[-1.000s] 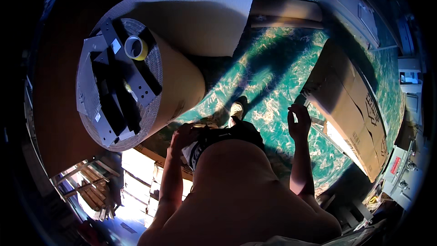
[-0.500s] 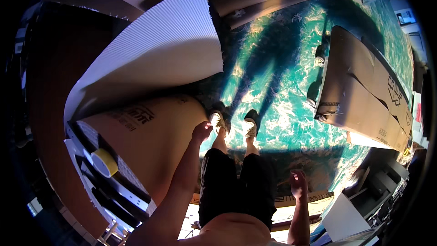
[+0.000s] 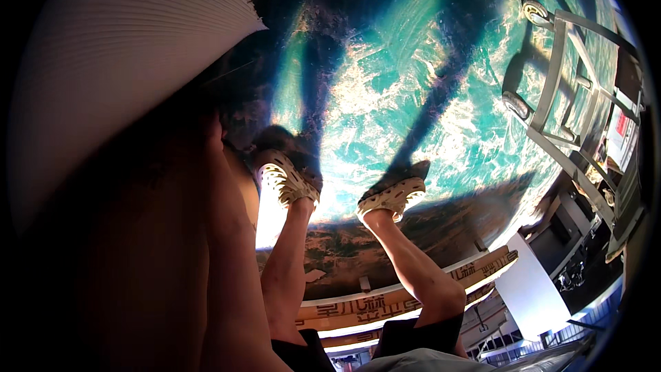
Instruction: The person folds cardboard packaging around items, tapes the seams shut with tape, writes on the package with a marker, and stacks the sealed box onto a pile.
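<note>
My left hand (image 3: 215, 131) reaches forward at the left, at the end of a bare forearm. It lies in deep shadow beside a brown cardboard surface (image 3: 148, 234), and its fingers cannot be made out. Above and left of it hangs a large pale sheet of corrugated cardboard (image 3: 131, 62), bent over, with a ragged edge. Whether the hand touches the sheet is too dark to tell. My right hand is out of the picture.
My feet, in pale clogs (image 3: 286, 178), stand on a green mottled floor (image 3: 385, 89). On the right is a metal frame (image 3: 554, 83) with wheels. Long printed cardboard packages (image 3: 406, 296) lie behind my legs. A white panel (image 3: 530, 289) stands at the lower right.
My body has bent lower and the view has come nearer the floor. My left hand has moved forward into shadow by the cardboard; my right hand has left the view. The metal frame is now exposed.
</note>
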The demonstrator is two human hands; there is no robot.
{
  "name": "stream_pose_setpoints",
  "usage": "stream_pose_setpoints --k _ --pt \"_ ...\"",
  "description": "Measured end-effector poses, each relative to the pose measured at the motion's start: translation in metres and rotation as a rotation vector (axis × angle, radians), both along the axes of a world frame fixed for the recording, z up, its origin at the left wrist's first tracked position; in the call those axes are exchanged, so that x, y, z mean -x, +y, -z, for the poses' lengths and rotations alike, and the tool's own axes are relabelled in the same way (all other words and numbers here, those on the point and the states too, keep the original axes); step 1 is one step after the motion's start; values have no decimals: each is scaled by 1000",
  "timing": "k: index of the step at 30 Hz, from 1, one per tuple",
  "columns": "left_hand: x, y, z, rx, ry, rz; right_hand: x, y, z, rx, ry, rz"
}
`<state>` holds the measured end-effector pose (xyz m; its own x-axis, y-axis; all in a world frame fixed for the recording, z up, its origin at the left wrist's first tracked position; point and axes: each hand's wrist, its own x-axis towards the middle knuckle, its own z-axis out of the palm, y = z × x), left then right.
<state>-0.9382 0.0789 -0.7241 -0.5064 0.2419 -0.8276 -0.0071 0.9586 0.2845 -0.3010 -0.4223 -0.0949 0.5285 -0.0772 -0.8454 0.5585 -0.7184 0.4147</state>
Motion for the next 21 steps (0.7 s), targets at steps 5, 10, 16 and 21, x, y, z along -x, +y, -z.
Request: stream_pose_setpoints --k 5,10,16,21 --pt "-81 -45 -86 -219 187 538 43 33 73 -417 -25 -149" --pt "-213 -151 -298 -295 -209 1184 107 169 60 -879 29 -172" --pt "-332 -167 -566 -518 -496 1507 131 258 17 -751 584 -185" --pt "-421 -117 -669 -1111 -738 1546 54 276 -52 -1030 637 141"
